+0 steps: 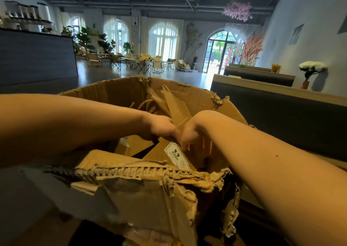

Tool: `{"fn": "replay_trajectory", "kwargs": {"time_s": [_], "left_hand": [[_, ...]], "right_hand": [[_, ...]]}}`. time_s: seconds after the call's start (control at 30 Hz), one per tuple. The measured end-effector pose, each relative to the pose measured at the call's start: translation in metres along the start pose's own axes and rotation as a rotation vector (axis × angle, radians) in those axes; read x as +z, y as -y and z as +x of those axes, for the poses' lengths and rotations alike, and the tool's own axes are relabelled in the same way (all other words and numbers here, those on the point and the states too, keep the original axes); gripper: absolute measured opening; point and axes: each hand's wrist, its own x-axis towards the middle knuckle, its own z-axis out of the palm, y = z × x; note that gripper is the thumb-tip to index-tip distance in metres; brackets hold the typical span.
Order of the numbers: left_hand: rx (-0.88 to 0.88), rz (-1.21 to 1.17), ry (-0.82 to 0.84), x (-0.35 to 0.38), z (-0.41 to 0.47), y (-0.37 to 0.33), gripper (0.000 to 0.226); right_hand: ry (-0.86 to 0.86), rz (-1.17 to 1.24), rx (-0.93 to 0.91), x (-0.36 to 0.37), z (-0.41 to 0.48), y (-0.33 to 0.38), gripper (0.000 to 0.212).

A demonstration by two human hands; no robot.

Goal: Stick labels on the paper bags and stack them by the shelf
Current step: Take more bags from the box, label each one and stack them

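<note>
Fingers (185,142) half-hidden btwn paper bags (177,109)

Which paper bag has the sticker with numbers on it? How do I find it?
Look inside the big torn cardboard box in front. Just below the right hand lies a brown paper bag. What sets it apart from the other bags is its white label printed with a bold 9.9.

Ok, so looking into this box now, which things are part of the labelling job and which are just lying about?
Job:
- torn brown cardboard box
- flat brown paper bag with white printed label, apparently gripped by left hand and right hand
- more brown paper bags behind

Just lying about:
- white flowers in a red vase
- folding chairs
- dark counter
- hanging pink blossoms
</note>
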Motion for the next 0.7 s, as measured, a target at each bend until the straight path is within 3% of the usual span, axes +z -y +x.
{"fn": "replay_trajectory", "kwargs": {"time_s": [0.07,0.1,0.2,0.3,0.47,0.6,0.7], "left_hand": [[-0.043,0.103,-0.002,0.007,0.009,-0.009,0.032],[-0.059,0.137,0.003,0.012,0.011,-0.014,0.024],[-0.062,0.079,0.0,0.018,0.009,-0.021,0.017],[0.015,0.043,-0.041,0.012,-0.001,-0.029,0.01],[0.164,0.19,-0.33,-0.01,-0.027,-0.051,0.01],[0.224,0.25,-0.481,-0.028,-0.056,-0.082,0.021],[0.299,0.287,-0.533,-0.038,-0.078,-0.104,0.022]], "right_hand": [[-0.074,0.016,-0.018,0.001,-0.001,-0.01,0.023],[-0.094,0.045,-0.021,0.001,-0.003,-0.016,0.024],[-0.077,0.106,-0.027,-0.001,-0.013,-0.026,0.039],[-0.222,0.201,-0.041,-0.005,-0.015,-0.029,0.038],[-0.475,0.41,0.026,-0.007,-0.007,-0.041,0.008],[-0.581,0.661,-0.022,-0.009,-0.019,-0.051,0.035],[-0.593,1.154,-0.083,-0.015,-0.028,-0.057,0.055]]}}
